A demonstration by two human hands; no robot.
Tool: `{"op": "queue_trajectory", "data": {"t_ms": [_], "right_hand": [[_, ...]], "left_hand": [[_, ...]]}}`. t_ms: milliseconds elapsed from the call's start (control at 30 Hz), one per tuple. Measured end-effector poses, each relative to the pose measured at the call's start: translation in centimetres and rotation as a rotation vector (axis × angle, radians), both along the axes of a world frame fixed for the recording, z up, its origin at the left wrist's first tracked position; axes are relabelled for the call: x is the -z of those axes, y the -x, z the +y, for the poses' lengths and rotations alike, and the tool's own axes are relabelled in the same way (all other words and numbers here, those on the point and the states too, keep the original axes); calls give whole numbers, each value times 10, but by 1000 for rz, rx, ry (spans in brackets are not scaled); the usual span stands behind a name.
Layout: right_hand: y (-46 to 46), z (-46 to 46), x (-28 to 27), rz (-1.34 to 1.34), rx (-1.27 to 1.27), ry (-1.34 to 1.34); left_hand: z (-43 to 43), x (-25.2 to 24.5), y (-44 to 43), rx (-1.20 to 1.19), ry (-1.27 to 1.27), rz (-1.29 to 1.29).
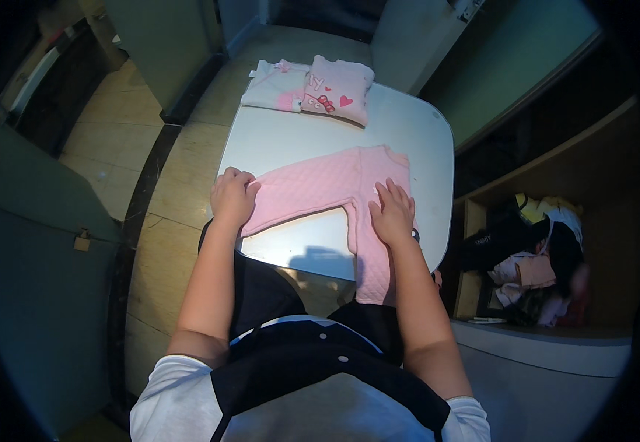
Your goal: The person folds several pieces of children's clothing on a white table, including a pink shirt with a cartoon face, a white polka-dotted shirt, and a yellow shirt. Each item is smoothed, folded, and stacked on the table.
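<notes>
A pink quilted long-sleeved top [320, 177] lies half folded on a small white table [297, 251]. Its neckline points to the upper right, and one part hangs over the near edge towards my lap. My left hand [234, 196] rests at the end of the part that stretches left, fingers bent at the cloth; whether it pinches the fabric is not clear. My right hand [394, 212] lies flat on the top below the neckline, fingers slightly apart. At the table's far end, a folded pink garment with hearts and a bow [342, 91] overlaps a folded white garment with pink trim [275, 83].
To the right, an open wooden compartment [472, 237] holds a jumble of clothes [535, 271]. A green cabinet door with a padlock [81, 241] stands at the left. Another green panel [165, 50] is at the upper left, above tiled floor [159, 254].
</notes>
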State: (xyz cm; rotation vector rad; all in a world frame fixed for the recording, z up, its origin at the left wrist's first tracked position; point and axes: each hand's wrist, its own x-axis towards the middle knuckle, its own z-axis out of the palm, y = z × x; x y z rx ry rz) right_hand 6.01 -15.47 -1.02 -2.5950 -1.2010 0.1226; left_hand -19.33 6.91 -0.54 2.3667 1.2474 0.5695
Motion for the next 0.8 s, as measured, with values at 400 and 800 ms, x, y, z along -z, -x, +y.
{"op": "queue_trajectory", "data": {"t_ms": [400, 800], "right_hand": [[-54, 17, 12, 271, 512, -416], [-52, 42, -71, 741, 227, -749]], "left_hand": [[-7, -8, 20, 51, 285, -56], [0, 14, 66, -53, 727, -885]]}}
